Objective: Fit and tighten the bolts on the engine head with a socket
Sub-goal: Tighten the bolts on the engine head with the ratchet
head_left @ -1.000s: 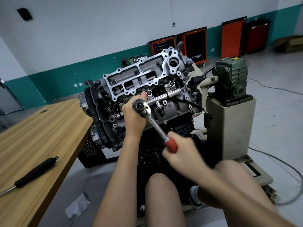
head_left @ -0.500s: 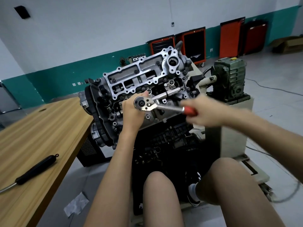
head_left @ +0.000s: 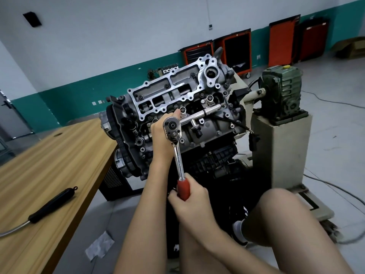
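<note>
Beside the table (head_left: 49, 155), the ratchet (head_left: 178, 157) swung downward.

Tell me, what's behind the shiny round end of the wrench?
The left hand sits right behind the wrench head, against the engine head. The socket and bolt cannot be seen; the wrench head and hand cover them.

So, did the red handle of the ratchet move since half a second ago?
Yes. The red handle, gripped by the right hand, swung from pointing toward the green gearbox to pointing down, away from it; the ratchet head stayed on the engine head.
</note>
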